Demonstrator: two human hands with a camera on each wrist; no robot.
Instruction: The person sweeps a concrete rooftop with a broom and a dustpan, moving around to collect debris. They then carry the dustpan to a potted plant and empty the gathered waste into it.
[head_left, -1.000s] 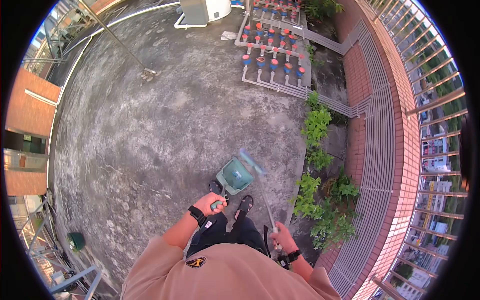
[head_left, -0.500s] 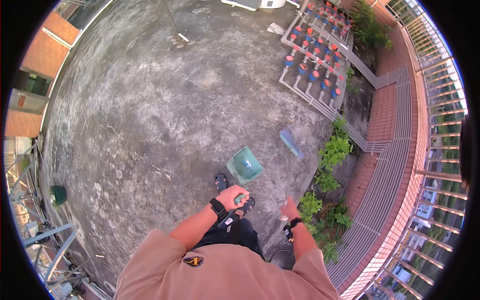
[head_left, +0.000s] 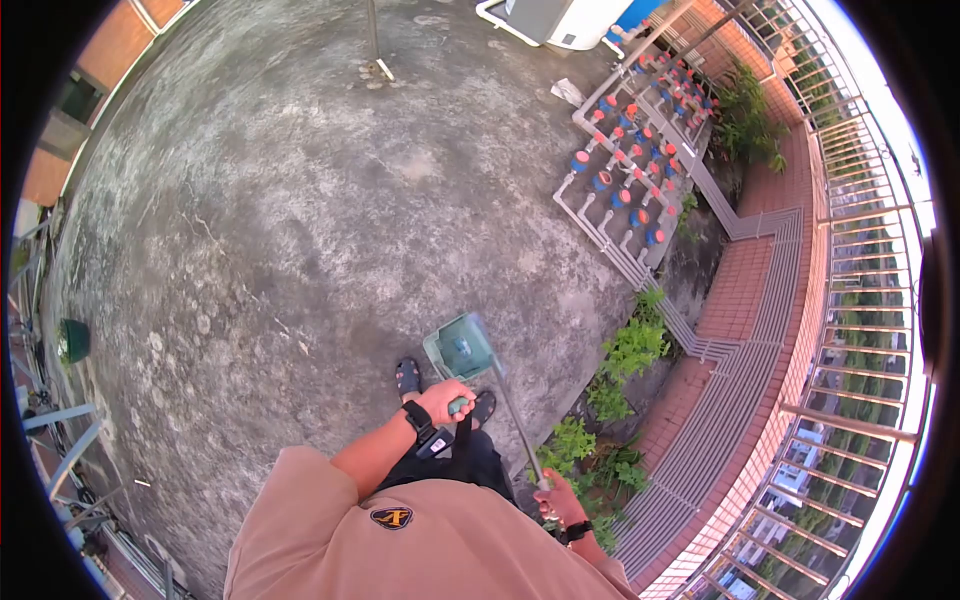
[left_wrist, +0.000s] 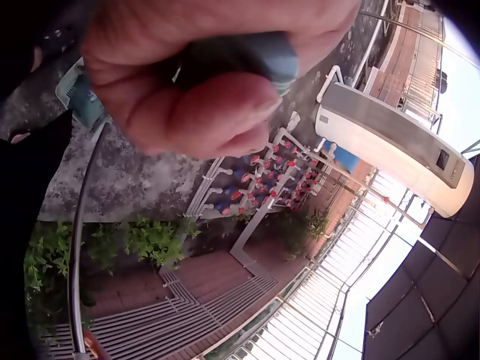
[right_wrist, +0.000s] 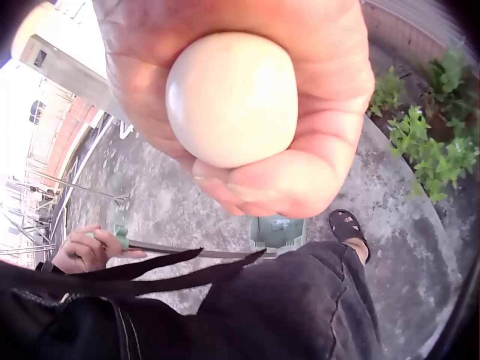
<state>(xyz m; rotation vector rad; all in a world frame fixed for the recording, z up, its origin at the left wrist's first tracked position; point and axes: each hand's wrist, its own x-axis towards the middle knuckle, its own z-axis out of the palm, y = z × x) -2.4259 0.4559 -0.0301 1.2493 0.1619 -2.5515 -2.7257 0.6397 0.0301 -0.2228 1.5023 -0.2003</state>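
Note:
A green long-handled dustpan sits on the floor just ahead of the feet, with a small bluish item inside. My left hand grips the green end of its handle, fingers wrapped around. The right hand holds a broom by its grey stick, low on the right side of the body. In the right wrist view, its curled fingers surround the stick's rounded white end. Blurred, the bluish broom head overlaps the dustpan's right edge in the head view.
Sandaled feet stand behind the dustpan on stained concrete. Leafy plants grow along the right, before a tiled wall with grey pipes. Pipes with red-and-blue meters lie ahead right. A dark green pot stands far left.
The broom swung out to the right, away from the dustpan, then came back to its right edge. My left hand keeps its hold on the dustpan handle; the head view has shifted.

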